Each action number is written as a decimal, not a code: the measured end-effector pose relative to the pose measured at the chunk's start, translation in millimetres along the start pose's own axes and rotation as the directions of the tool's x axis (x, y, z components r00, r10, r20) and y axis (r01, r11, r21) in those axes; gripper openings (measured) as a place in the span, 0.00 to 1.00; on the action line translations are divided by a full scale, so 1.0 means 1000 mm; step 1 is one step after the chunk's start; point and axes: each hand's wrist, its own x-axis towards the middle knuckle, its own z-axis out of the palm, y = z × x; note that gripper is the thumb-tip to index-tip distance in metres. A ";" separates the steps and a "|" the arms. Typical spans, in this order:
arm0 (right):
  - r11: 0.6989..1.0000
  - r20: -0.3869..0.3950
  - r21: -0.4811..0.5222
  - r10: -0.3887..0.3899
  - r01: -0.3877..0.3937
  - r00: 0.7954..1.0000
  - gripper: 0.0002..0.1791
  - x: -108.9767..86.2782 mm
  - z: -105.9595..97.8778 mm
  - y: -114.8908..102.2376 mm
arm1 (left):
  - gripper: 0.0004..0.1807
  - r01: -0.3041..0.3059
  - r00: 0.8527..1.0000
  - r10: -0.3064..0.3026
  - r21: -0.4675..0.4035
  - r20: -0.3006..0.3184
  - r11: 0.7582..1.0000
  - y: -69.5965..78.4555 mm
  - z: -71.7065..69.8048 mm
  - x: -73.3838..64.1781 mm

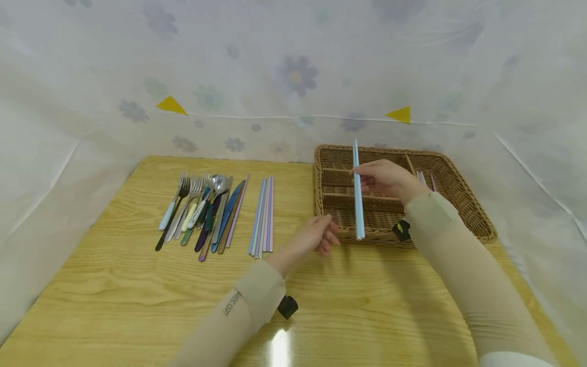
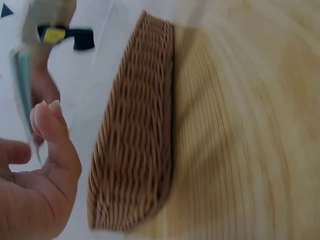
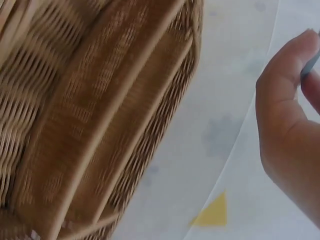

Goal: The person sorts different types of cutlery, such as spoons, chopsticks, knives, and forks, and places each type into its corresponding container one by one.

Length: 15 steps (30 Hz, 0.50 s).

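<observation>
A pair of light blue chopsticks (image 1: 359, 211) is pinched by my right hand (image 1: 385, 178), above the left part of a brown wicker basket (image 1: 474, 216). The chopsticks stand clear of the basket, lengthwise away from me. In the right wrist view only a short dark piece of them shows between thumb and fingers (image 3: 287, 120). My left hand (image 1: 318, 234), holding nothing, hovers by the basket's near left corner with fingers loosely bent. The left wrist view shows that hand beside the basket's outer wall (image 2: 132, 125), below the raised chopsticks (image 2: 22, 82).
Wicker dividers (image 1: 339, 196) split the basket; some chopsticks (image 1: 422, 178) lie in its right section. Several pastel chopsticks (image 1: 262, 216) lie on the wooden table (image 1: 137, 295). Left of them are forks (image 1: 184, 188), spoons (image 1: 218, 182) and knives (image 1: 228, 216). A flowered cloth (image 1: 257, 66) hangs behind.
</observation>
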 end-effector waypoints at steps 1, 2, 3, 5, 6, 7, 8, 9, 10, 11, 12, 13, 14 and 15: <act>1.000 -0.011 -0.003 -0.001 0.001 1.000 0.23 -0.002 -0.007 0.000 | 0.24 0.012 1.000 -0.011 0.038 -0.013 0.999 -0.004 -0.006 0.001; 1.000 -0.022 -0.011 -0.004 0.004 1.000 0.23 -0.004 -0.015 0.001 | 0.22 0.025 0.999 -0.023 0.078 -0.032 0.997 -0.007 -0.013 0.002; 1.000 -0.038 -0.017 -0.004 0.004 0.999 0.22 -0.005 -0.023 0.003 | 0.21 0.040 0.998 -0.035 0.110 -0.049 0.993 -0.011 -0.021 0.002; 1.000 -0.058 -0.023 -0.011 0.009 0.998 0.18 -0.009 -0.039 0.006 | 0.20 0.067 0.994 -0.049 0.190 -0.097 0.980 -0.018 -0.037 0.003; 1.000 -0.070 -0.023 -0.011 0.009 0.998 0.15 -0.011 -0.048 0.008 | 0.20 0.078 0.991 -0.049 0.240 -0.125 0.968 -0.021 -0.047 0.004; 1.000 -0.083 -0.023 -0.011 0.010 0.997 0.13 -0.013 -0.057 0.010 | 0.19 0.089 0.986 -0.043 0.297 -0.158 0.951 -0.024 -0.056 0.003; 1.000 -0.094 -0.021 -0.013 0.011 0.995 0.11 -0.015 -0.067 0.014 | 0.18 0.108 0.979 -0.034 0.366 -0.202 0.924 -0.026 -0.065 0.003; 1.000 -0.113 -0.009 -0.011 0.010 0.994 0.10 -0.017 -0.076 0.017 | 0.18 0.126 0.970 -0.019 0.433 -0.244 0.892 -0.028 -0.075 0.002; 1.000 -0.124 -0.012 -0.015 0.014 0.992 0.11 -0.019 -0.087 0.021 | 0.17 0.142 0.958 0.008 0.501 -0.286 0.853 -0.030 -0.084 0.000; 1.000 -0.120 0.017 -0.015 0.017 0.993 0.12 -0.019 -0.101 0.028 | 0.17 0.171 0.946 0.024 0.560 -0.323 0.810 -0.031 -0.093 -0.002; 1.000 -0.139 0.018 -0.016 0.018 0.990 0.13 -0.020 -0.111 0.033 | 0.17 0.207 0.932 0.035 0.606 -0.362 0.768 -0.033 -0.101 -0.003; 1.000 -0.152 0.025 -0.013 0.017 0.988 0.13 -0.024 -0.121 0.037 | 0.16 0.237 0.919 0.045 0.639 -0.393 0.732 -0.034 -0.110 -0.005; 0.998 -0.161 0.053 -0.011 0.020 0.987 0.14 -0.027 -0.130 0.041 | 0.16 0.260 0.908 0.054 0.662 -0.415 0.703 -0.036 -0.117 -0.007; 0.997 -0.174 0.077 -0.002 0.016 0.985 0.15 -0.030 -0.139 0.045 | 0.16 0.275 0.900 0.065 0.679 -0.430 0.681 -0.038 -0.122 -0.008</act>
